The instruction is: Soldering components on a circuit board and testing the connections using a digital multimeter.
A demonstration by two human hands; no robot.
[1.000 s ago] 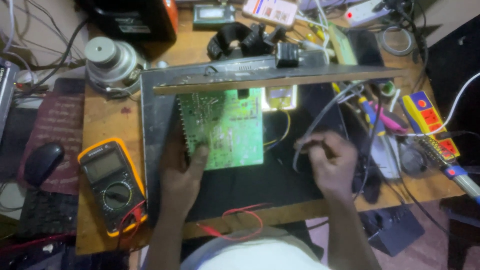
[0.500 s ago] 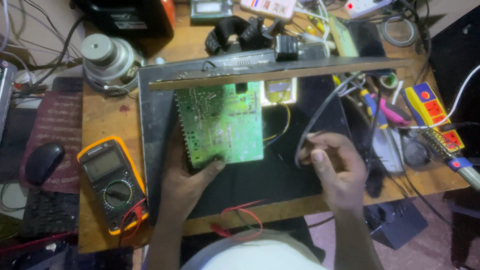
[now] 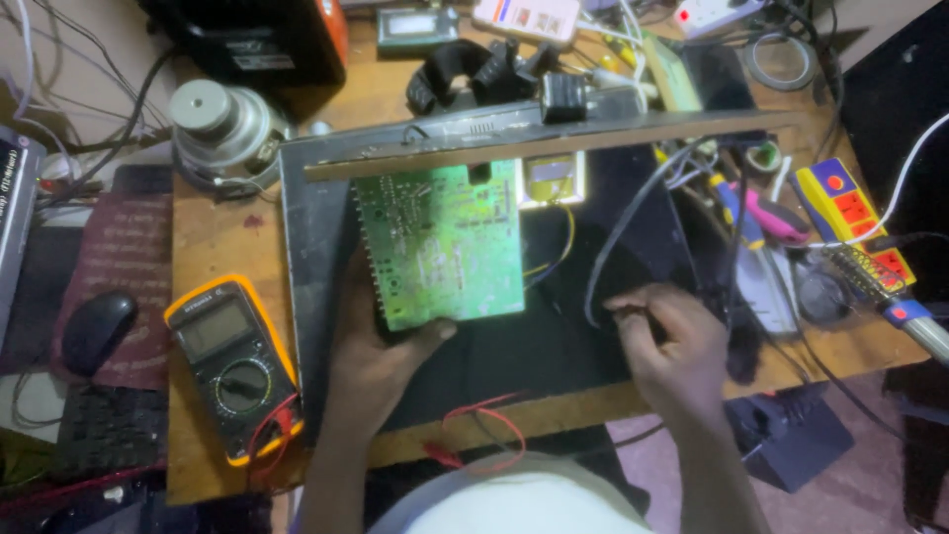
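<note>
A green circuit board (image 3: 445, 242) lies solder side up on a black panel (image 3: 306, 237) on the wooden desk. My left hand (image 3: 371, 356) grips the board's lower left corner, thumb on its bottom edge. My right hand (image 3: 672, 346) hovers right of the board with its fingers pinched on the end of a thin black cable (image 3: 633, 222) that loops up towards the back. A small white component (image 3: 552, 178) hangs on yellow wires at the board's upper right.
An orange-edged multimeter (image 3: 232, 361) with red leads (image 3: 484, 425) sits at the left front. A grey round motor (image 3: 217, 124) stands back left, a mouse (image 3: 97, 326) far left. Screwdrivers (image 3: 751, 213), a colourful power strip (image 3: 855, 222) and tangled cables crowd the right.
My left hand has slid under the board's lower left corner and taken hold. My right hand has moved right and a little down with the cable.
</note>
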